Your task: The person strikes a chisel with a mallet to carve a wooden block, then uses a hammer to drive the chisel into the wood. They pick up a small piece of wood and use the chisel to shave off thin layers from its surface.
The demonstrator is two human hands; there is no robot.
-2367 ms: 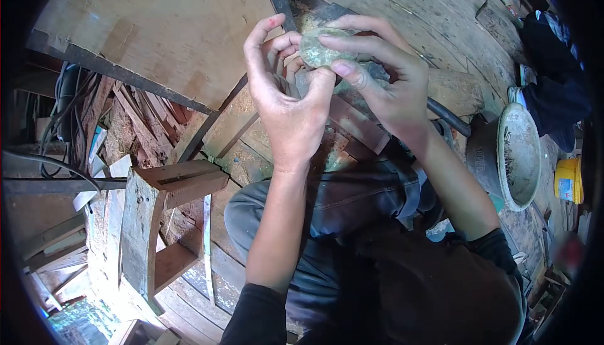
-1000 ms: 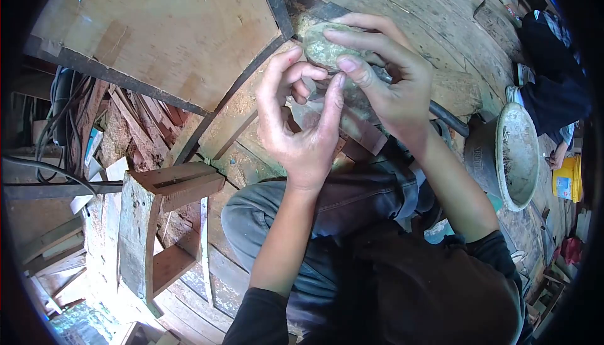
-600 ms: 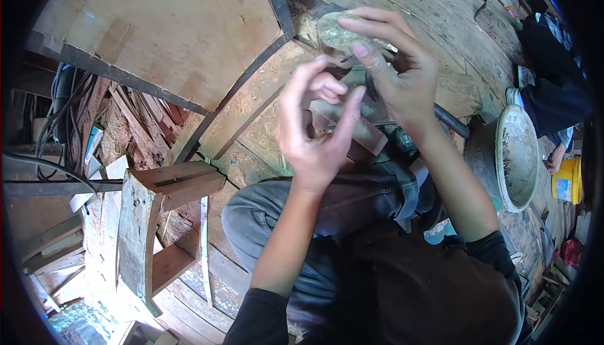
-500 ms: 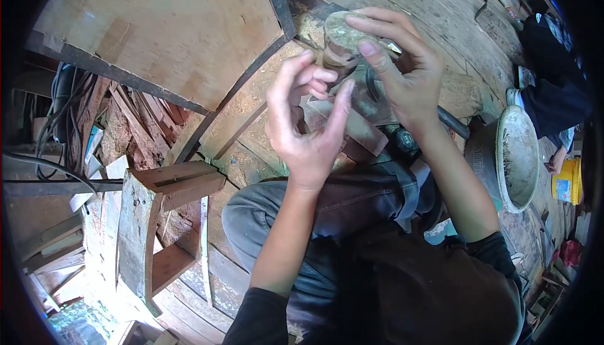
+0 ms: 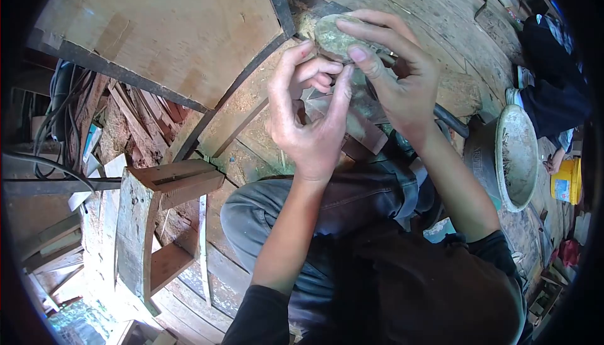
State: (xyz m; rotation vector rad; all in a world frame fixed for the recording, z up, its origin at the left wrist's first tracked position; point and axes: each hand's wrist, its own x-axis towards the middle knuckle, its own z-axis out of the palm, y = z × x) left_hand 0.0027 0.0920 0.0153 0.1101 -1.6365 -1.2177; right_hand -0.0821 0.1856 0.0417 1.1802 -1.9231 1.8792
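Observation:
A round, greenish-grey mottled piece [image 5: 331, 35] is in my right hand [image 5: 406, 71], gripped between the thumb and the long fingers at its right edge. Its flat face is tilted up toward me, and most of its side is hidden. My left hand [image 5: 308, 106] is right at the lower edge of this piece. The left thumb tip meets a curled fingertip there in a pinch, while the index finger points up along the left edge. Whatever sits in that pinch, if anything, is too small to name. Under the hands lies a reddish-brown wooden block [image 5: 365, 132], partly covered.
A large wooden board with a dark edge [image 5: 170, 30] stands at upper left. A wooden frame [image 5: 138, 238] is at lower left. On the right are a grey basin [image 5: 519, 156], a yellow bucket [image 5: 566, 181] and another person's dark sleeve [image 5: 553, 103].
The round piece has tipped so its face turns more toward me and its brown side is hidden. My left thumb and fingertips have come together at its lower edge.

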